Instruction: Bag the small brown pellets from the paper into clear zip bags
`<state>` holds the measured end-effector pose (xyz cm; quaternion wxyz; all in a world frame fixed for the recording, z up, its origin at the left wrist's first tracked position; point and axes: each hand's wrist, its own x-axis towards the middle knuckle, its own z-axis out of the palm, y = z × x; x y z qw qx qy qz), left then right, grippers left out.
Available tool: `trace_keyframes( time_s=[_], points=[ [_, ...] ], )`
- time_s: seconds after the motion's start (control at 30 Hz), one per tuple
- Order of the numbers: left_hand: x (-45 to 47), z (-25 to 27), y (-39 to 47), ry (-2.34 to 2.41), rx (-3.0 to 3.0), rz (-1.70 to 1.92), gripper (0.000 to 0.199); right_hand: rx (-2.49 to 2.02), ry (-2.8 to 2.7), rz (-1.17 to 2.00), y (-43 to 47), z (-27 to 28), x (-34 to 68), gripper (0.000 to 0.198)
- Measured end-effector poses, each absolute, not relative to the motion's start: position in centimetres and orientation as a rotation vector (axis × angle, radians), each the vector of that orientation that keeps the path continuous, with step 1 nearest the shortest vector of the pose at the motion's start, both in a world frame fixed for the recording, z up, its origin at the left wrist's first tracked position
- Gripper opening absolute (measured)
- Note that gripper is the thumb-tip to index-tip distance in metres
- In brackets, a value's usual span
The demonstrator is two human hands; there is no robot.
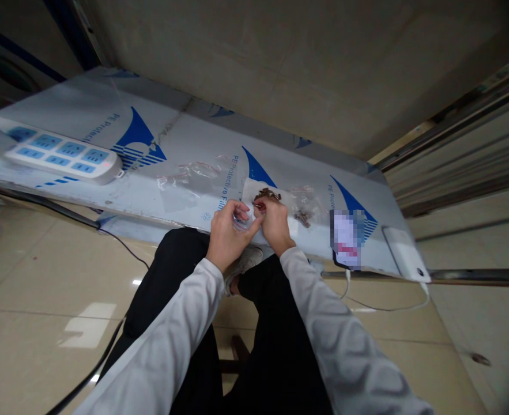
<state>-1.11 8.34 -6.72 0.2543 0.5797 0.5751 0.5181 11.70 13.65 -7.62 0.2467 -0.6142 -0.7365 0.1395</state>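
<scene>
My left hand (229, 230) is curled at the bench's near edge, its fingers around what looks like a clear plastic bag (241, 223), mostly hidden by the hand. Close beside it, my right hand (275, 223) is closed in a pinch on a small, thin brown piece (257, 206). Just beyond the fingertips lies a heap of small brown pieces (268, 193) on a white sheet (251, 187). To the right of the heap, a clear plastic bag has more brown pieces (301, 218) in or on it; which of the two I cannot tell.
The low bench (180, 127) is covered in printed protective film. Crumpled clear bags (193, 173) lie left of my hands, with a power strip (64, 153) farther left. On the right are a phone (346, 239) and a white device (405, 253), both with cables.
</scene>
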Motion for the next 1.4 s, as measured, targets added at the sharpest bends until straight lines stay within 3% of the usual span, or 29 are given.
trace_keyframes(
  time_s=[0.23, 0.37, 0.47, 0.6, 0.73, 0.93, 1.13, 1.4],
  points=[
    [-1.2, -7.0, 8.4, 1.551, 1.600, 1.406, 0.031, -1.618, -1.841, 0.490, 13.8, -6.8, 11.9, 0.015],
    [-1.3, -6.7, 8.4, 1.530, 1.622, 1.400, 0.030, -1.411, -1.545, 0.719, 11.1, -3.4, 11.8, 0.014],
    [-1.2, -6.5, 8.2, 1.483, 1.651, 1.378, 0.028, -1.305, -1.726, 0.855, 8.9, -0.6, 11.4, 0.014],
    [-1.0, -6.6, 7.8, 1.446, 1.667, 1.330, 0.020, -1.410, -2.174, 0.646, 7.9, 0.8, 10.3, 0.009],
    [-1.2, -6.6, 7.6, 1.462, 1.646, 1.360, 0.016, -1.350, -2.372, 0.503, 8.0, 0.9, 10.2, 0.017],
    [-1.2, -6.5, 8.0, 1.448, 1.567, 1.467, 0.030, -1.513, -2.010, 0.417, 11.1, -1.7, 13.1, 0.019],
    [-1.1, -6.9, 8.1, 1.451, 1.588, 1.453, 0.032, -1.821, -2.082, 0.254, 14.3, -6.0, 12.9, 0.018],
    [-1.1, -7.1, 8.3, 1.448, 1.606, 1.459, 0.033, -2.017, -1.914, 0.257, 14.2, -5.8, 11.5, 0.016]
  ],
)
